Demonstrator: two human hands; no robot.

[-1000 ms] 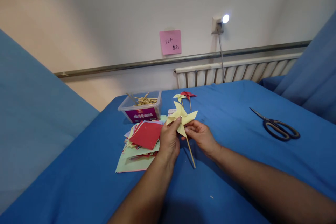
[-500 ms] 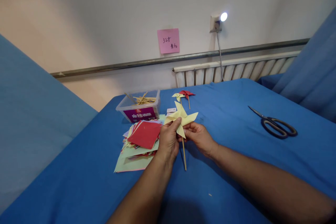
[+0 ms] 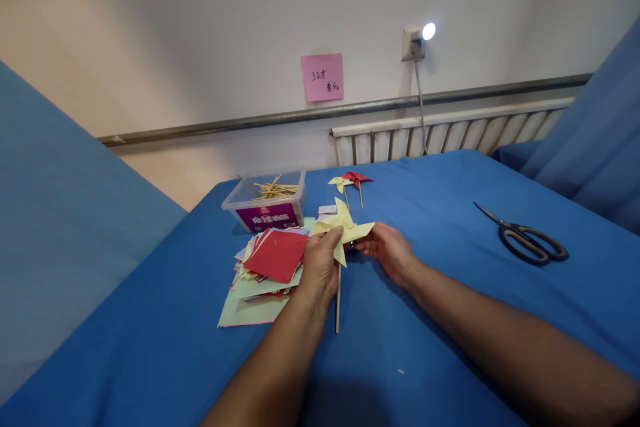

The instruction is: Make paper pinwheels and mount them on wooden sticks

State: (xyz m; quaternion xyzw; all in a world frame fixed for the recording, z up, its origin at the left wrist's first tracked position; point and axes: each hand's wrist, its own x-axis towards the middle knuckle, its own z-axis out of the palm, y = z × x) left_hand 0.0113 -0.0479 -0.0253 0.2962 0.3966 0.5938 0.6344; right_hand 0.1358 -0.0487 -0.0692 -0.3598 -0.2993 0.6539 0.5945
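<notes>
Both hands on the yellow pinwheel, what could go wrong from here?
1. The left hand and right hand both pinch the thin yellow pinwheel; pulling apart could tear or crease a blade.
2. Its stick hangs free with the tip near the blue table; pressing down could bend it or loosen the paper head.
3. The left hand sits beside the loose paper stack; a nudge may scatter sheets.

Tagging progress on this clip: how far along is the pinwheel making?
Done: a small yellow pinwheel and a red pinwheel lie farther back. In hand: left hand and right hand hold a larger yellow pinwheel on its stick. Left: a stack of paper squares and a tub of sticks.
</notes>
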